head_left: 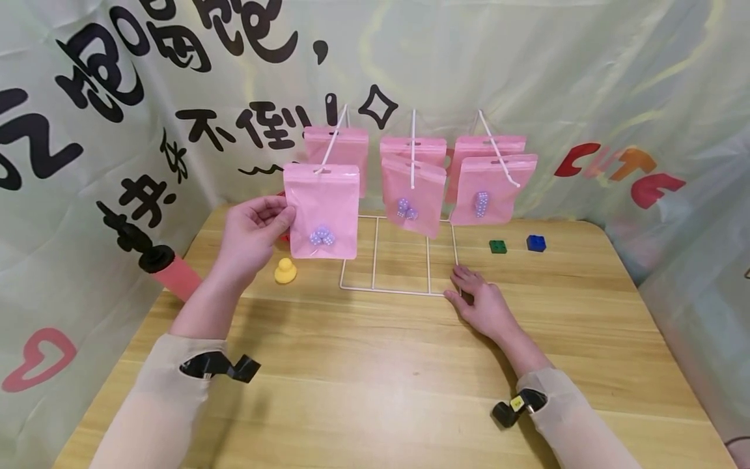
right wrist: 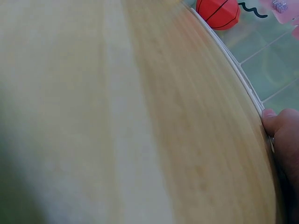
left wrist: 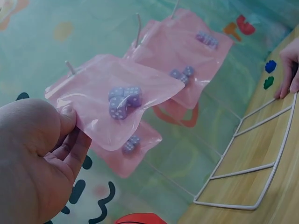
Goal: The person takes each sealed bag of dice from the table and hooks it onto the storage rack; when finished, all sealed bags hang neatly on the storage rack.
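My left hand [head_left: 253, 229] pinches the left edge of a pink zip bag [head_left: 324, 202] between thumb and fingers. Several light purple dice [left wrist: 125, 100] with white dots show on this bag, which hangs at the front left on a white hook [head_left: 333, 140]. The hook belongs to a white wire rack [head_left: 375, 254] whose base lies flat on the table. At the base's right front corner, my right hand [head_left: 482, 305] holds the rack, thumb in front and fingers along the side bar. More pink bags [head_left: 413, 195] hang beside and behind, two front ones also bearing dice.
A yellow rubber duck [head_left: 285, 271] stands left of the rack. To the right lie a green block [head_left: 498, 247] and a blue block [head_left: 536, 243]. A red ball with black lines [right wrist: 217, 13] is partly hidden behind the left bag in the head view. Printed cloth [head_left: 469, 58] surrounds the wooden table [head_left: 363, 384].
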{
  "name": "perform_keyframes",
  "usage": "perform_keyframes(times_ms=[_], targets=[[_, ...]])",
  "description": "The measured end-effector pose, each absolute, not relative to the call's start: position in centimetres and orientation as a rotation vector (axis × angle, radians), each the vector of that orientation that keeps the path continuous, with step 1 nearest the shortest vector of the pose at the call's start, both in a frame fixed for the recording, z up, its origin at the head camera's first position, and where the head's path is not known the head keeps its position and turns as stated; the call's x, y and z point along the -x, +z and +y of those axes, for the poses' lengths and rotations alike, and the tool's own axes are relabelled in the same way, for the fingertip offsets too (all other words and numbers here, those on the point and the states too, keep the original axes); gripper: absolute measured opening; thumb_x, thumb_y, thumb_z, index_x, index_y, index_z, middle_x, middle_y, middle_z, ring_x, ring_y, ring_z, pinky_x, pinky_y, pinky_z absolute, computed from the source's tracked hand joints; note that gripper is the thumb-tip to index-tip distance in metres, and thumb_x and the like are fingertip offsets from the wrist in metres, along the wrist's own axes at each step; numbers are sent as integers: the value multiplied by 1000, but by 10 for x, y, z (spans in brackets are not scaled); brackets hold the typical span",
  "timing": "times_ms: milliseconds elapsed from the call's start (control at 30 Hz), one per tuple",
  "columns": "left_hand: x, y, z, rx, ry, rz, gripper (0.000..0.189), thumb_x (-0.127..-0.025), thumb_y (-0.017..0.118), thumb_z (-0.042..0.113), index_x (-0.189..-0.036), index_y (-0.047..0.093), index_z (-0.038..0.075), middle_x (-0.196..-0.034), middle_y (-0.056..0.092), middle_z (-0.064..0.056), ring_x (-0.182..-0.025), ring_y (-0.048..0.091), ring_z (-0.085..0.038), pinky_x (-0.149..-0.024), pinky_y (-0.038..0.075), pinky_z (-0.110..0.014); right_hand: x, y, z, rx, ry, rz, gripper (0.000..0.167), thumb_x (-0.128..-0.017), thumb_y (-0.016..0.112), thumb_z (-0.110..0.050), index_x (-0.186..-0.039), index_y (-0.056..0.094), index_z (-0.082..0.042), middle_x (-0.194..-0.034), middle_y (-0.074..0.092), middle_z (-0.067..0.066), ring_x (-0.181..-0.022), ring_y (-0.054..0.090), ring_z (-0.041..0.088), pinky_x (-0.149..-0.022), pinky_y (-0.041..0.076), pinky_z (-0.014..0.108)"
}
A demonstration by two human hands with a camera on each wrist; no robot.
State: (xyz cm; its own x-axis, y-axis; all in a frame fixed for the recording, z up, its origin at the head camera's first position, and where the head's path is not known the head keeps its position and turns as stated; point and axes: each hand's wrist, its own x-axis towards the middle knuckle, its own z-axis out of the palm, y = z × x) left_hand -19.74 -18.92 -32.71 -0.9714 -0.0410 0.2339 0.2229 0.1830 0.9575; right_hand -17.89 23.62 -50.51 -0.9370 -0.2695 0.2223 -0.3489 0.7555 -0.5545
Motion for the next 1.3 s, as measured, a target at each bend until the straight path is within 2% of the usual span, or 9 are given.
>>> perform_keyframes(times_ms=[267, 500, 767, 1100, 1300], targets=[[220, -331, -183, 97, -1848, -2251, 19, -100, 75, 9, -113, 72, -5, -99, 72, -8, -88, 66, -16, -80, 60, -23, 179, -505, 237, -511, 924, -2820, 53, -105, 71, -28, -143, 60, 8, -154, 52, 24, -145, 45, 46, -117, 36, 63], [234, -334, -179, 116, -1827, -2235, 16, -101, 74, 7, -114, 73, -4, -100, 71, -10, -90, 66, -20, -85, 60, -27, 179, -504, 235, -514, 926, -2824, 53, -105, 71, -26, -143, 59, 8, -155, 51, 23, -145, 44, 46, -119, 34, 62], [246, -334, -174, 128, -1839, -2223, 18, -102, 72, 8, -116, 72, -3, -104, 70, -11, -94, 65, -21, -86, 60, -25, 179, -504, 236, -512, 928, -2821, 53, -105, 71, -26, -143, 60, 8, -154, 52, 23, -145, 45, 44, -120, 33, 61], [252, -335, -171, 127, -1853, -2205, 19, -103, 71, 7, -118, 71, -4, -106, 71, -12, -95, 65, -20, -94, 60, -38, 179, -505, 236, -506, 928, -2819, 53, -104, 72, -26, -143, 60, 7, -154, 52, 23, -145, 45, 44, -119, 34, 61], [253, -338, -174, 140, -1864, -2188, 21, -102, 72, 9, -120, 71, -3, -109, 71, -13, -98, 66, -22, -91, 59, -27, 179, -504, 236, -504, 928, -2822, 53, -104, 72, -26, -143, 60, 8, -154, 52, 23, -145, 45, 45, -119, 34, 62]])
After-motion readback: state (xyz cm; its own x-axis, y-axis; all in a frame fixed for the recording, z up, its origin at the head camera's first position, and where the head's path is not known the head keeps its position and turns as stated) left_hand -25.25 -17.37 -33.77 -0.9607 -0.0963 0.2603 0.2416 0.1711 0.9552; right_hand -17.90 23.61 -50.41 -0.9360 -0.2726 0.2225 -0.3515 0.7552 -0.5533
